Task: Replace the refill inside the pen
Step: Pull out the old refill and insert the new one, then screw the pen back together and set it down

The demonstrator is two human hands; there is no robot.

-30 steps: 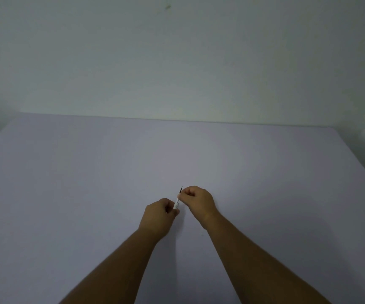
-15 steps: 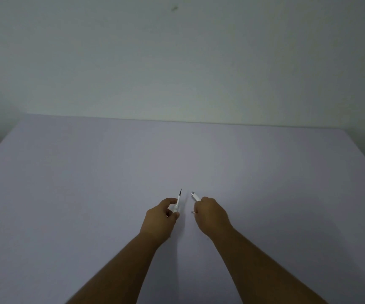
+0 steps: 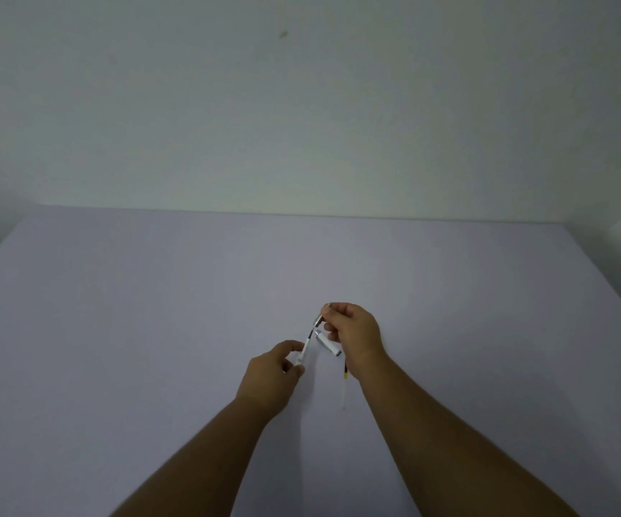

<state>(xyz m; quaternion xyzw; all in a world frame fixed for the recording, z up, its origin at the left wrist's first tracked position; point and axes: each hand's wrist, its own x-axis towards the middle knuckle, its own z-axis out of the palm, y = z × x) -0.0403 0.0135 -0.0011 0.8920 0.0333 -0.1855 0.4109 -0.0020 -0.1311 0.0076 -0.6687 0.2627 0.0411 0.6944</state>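
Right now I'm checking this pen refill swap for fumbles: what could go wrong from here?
1. The right hand holds a small metal tip piece and a white pen section at once; either could slip onto the table.
2. The thin refill under the right wrist might get knocked or roll.
3. The left hand pinches the pen barrel by one end, so it may wobble.

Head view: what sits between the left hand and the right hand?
In the head view, a thin refill bridges the gap, running from the white pen barrel in the left hand up to the metal tip piece pinched by the right hand.
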